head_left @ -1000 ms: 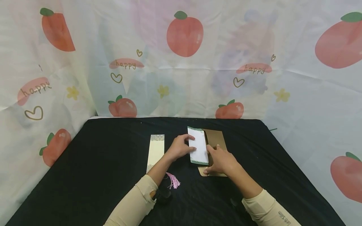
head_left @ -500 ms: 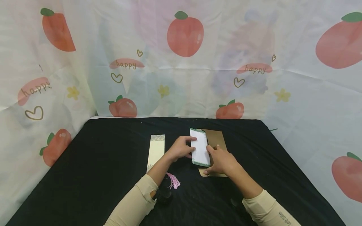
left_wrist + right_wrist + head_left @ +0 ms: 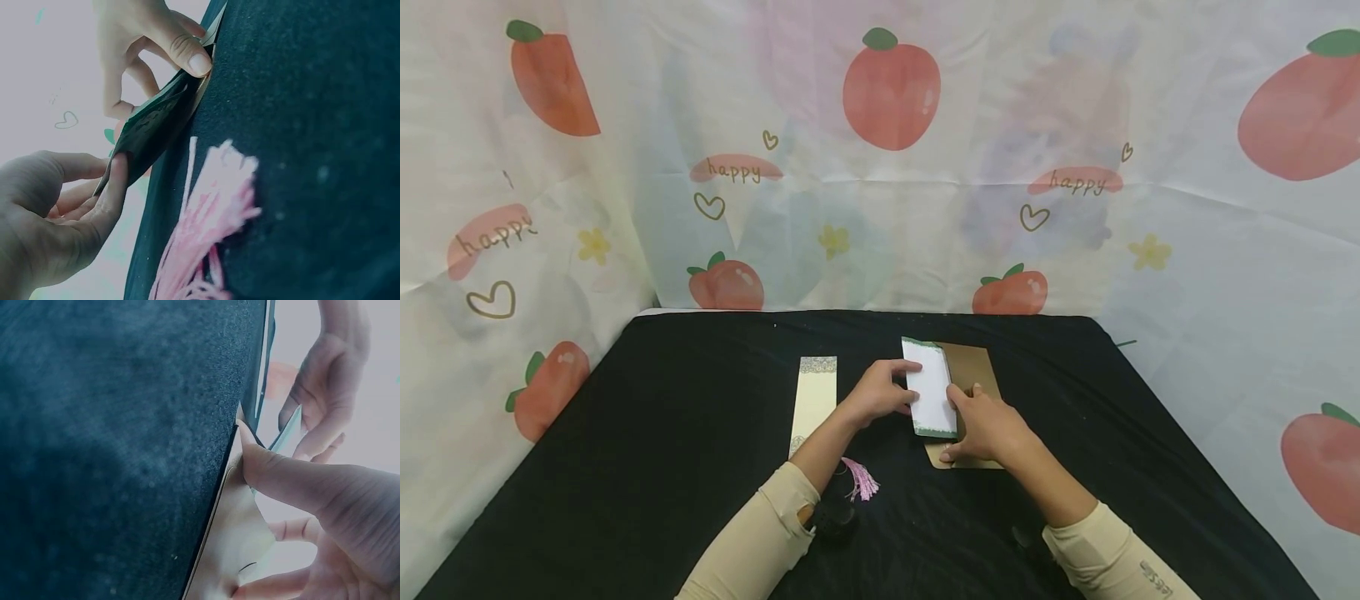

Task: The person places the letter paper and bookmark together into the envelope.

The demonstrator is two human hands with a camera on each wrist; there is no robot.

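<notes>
My left hand (image 3: 876, 393) pinches the left edge of a white card (image 3: 931, 392) with green leafy borders. In the left wrist view, the card's underside (image 3: 156, 128) looks dark and patterned, and it tilts above the cloth. A brown kraft-paper envelope (image 3: 973, 365) lies partly under the card. My right hand (image 3: 991, 423) grips the envelope, thumb at its near edge and fingers over its face. Its index fingertip is beside the card's right edge. In the right wrist view, the envelope's kraft paper (image 3: 228, 519) is raised between thumb and fingers. Whether the card is inside the envelope, I cannot tell.
A cream bookmark (image 3: 815, 404) with lace-patterned ends lies left of the card, partly behind the left forearm. Its pink tassel (image 3: 861, 479) spreads near that wrist. Black cloth (image 3: 662, 450) covers the table. A fruit-print curtain (image 3: 880, 225) stands behind and at both sides.
The card and my left hand have shifted slightly right, further over the envelope. Since half a second ago the card has risen a little. My right hand stays in place.
</notes>
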